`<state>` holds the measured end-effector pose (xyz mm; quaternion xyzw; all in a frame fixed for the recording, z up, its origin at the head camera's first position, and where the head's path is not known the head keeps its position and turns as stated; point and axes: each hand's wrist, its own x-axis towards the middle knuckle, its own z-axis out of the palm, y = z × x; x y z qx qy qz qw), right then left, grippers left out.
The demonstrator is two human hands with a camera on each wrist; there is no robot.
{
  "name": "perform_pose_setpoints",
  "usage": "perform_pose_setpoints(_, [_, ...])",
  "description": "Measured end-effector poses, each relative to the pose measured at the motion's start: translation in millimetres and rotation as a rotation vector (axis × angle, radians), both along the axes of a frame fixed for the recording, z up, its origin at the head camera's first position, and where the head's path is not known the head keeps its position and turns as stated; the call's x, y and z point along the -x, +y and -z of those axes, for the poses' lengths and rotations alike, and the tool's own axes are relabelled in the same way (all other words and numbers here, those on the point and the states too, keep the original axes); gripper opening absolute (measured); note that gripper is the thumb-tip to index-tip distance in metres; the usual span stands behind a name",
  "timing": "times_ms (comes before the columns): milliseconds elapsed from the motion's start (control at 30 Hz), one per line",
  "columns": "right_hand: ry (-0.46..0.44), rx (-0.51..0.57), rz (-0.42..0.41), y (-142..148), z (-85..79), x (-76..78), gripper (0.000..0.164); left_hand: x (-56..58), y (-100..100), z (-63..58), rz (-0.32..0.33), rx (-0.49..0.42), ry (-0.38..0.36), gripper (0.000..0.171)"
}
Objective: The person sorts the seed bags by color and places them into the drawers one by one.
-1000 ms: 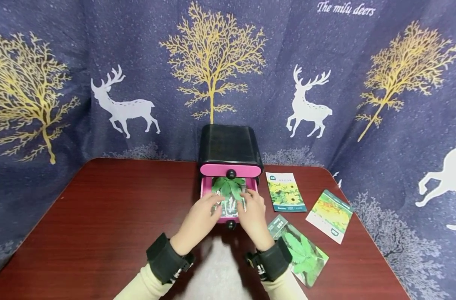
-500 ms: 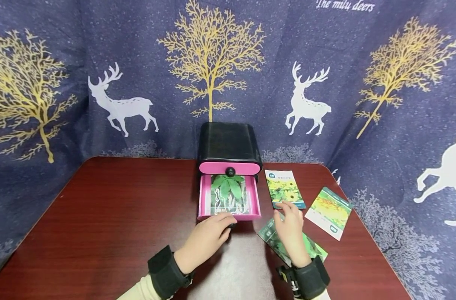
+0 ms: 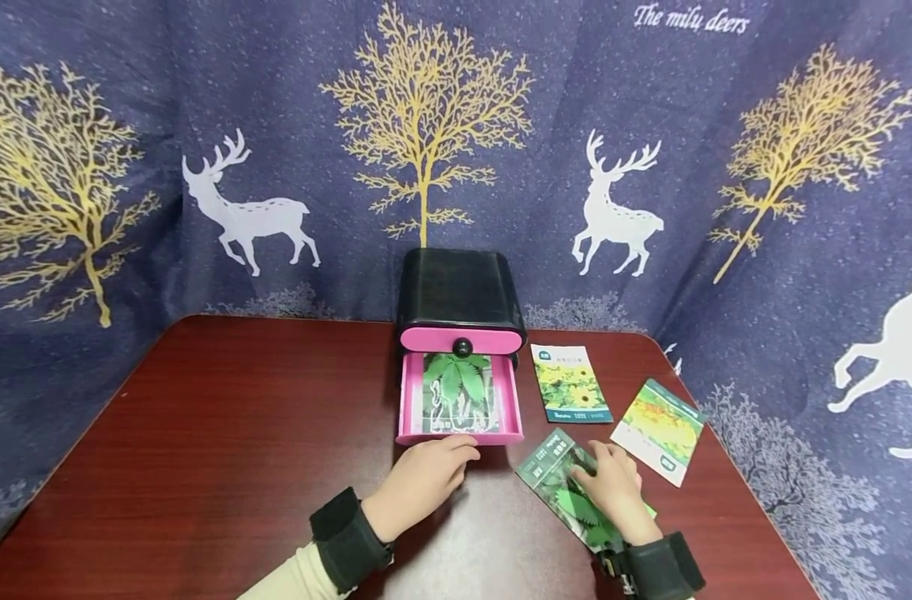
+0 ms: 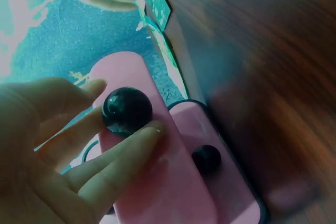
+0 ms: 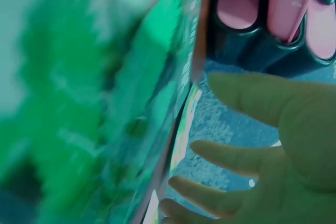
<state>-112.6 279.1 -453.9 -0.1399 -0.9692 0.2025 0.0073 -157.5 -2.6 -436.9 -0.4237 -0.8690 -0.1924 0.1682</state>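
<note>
A black box with pink drawers [image 3: 459,287] stands at the back centre of the table, one drawer [image 3: 512,408] pulled out. A packet printed with a green leaf [image 3: 456,387] lies flat in that drawer. My left hand [image 3: 426,479] is at the drawer front, its fingers around the round black knob [image 4: 127,111]. On the right, my right hand [image 3: 613,487] reaches over another green-leaf packet [image 3: 549,467] on the table. Its fingers are spread beside the packet's edge in the right wrist view, the packet face [image 5: 105,103] filling the left side there.
A packet with yellow flowers [image 3: 571,383] lies right of the box. Farther right is one with orange-yellow flowers [image 3: 658,429], close to the table's right edge. The reddish-brown table [image 3: 261,433] extends left. A blue cloth with trees and deer [image 3: 276,100] hangs behind.
Both hands have come out of the drawer, uncovering the packet in it. The left moved to the drawer's knob. The right moved right and toward me, over the green-leaf packet on the table.
</note>
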Motion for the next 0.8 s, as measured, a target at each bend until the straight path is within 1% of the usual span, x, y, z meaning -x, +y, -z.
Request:
perform_pose_setpoints(167, [-0.063, -0.048, -0.057, 8.0, 6.3, -3.8, 0.067, 3.6, -0.6, 1.7, 0.025, -0.04, -0.028, 0.027])
perform_pose_setpoints(267, [-0.074, -0.064, -0.085, 9.9, 7.7, -5.2, 0.073, 5.2, -1.5, 1.6, 0.039, -0.055, -0.055, 0.029])
perform_pose_setpoints(400, [-0.048, -0.077, -0.095, 9.2, 6.8, -6.0, 0.074, 6.5, -2.1, 1.3, 0.048, -0.073, -0.074, 0.028])
perform_pose_setpoints(533, [-0.026, -0.093, -0.101, 8.1, 5.4, -4.3, 0.074, 7.7, -1.9, 2.4, 0.058, -0.093, -0.073, 0.026])
perform_pose_setpoints(667, [-0.055, -0.118, -0.092, 9.3, 6.9, -2.3, 0.078, 7.8, -1.5, 4.6, 0.065, -0.101, -0.071, 0.025])
perform_pose_setpoints(800, [-0.089, -0.141, -0.087, 10.6, 8.4, -0.4, 0.084, 7.5, -1.8, 5.0, 0.064, -0.104, -0.085, 0.026])
